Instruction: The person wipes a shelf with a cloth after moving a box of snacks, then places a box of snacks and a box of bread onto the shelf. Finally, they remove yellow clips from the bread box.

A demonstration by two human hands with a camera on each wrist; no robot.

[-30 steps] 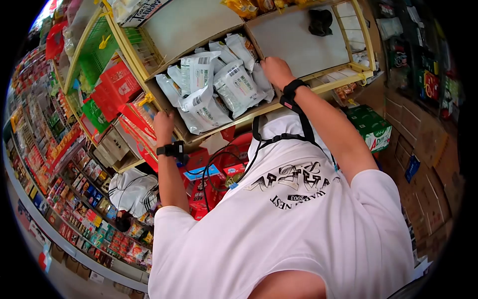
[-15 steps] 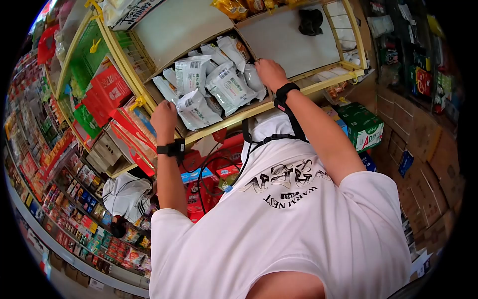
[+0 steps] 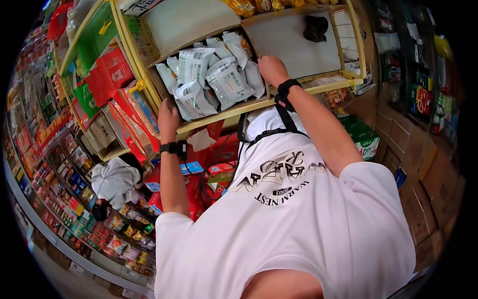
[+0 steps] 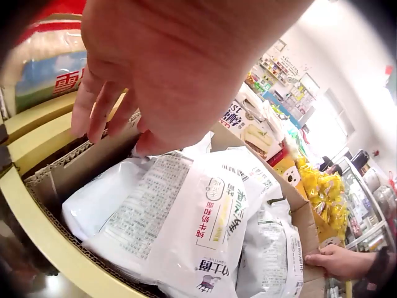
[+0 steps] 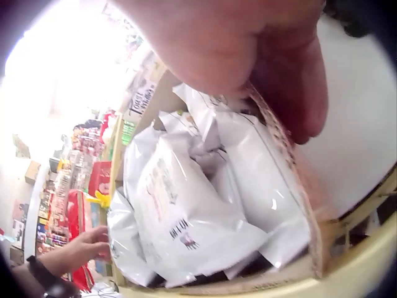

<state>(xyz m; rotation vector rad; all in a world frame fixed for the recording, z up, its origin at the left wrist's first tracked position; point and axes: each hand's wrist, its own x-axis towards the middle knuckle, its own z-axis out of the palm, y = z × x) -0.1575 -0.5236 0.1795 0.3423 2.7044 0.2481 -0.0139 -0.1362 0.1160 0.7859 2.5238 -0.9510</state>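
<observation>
A cardboard box full of white printed packs sits in a yellow-rimmed shelf bay. At its left wall is my left hand, fingers bent down over the top edge in the left wrist view, close to the nearest packs. My right hand grips the opposite wall, with the cardboard edge between thumb and fingers in the right wrist view. Purple lettering marks one pack under the left hand.
The yellow shelf rail runs along the box's front. Red packages stand to the left and yellow bags behind. A black item lies in the white bay at right. Below are red boxes and a green carton.
The left hand has shifted from the box's front left corner up along its left wall. The right hand keeps its grip on the right wall. The head view has swung slightly.
</observation>
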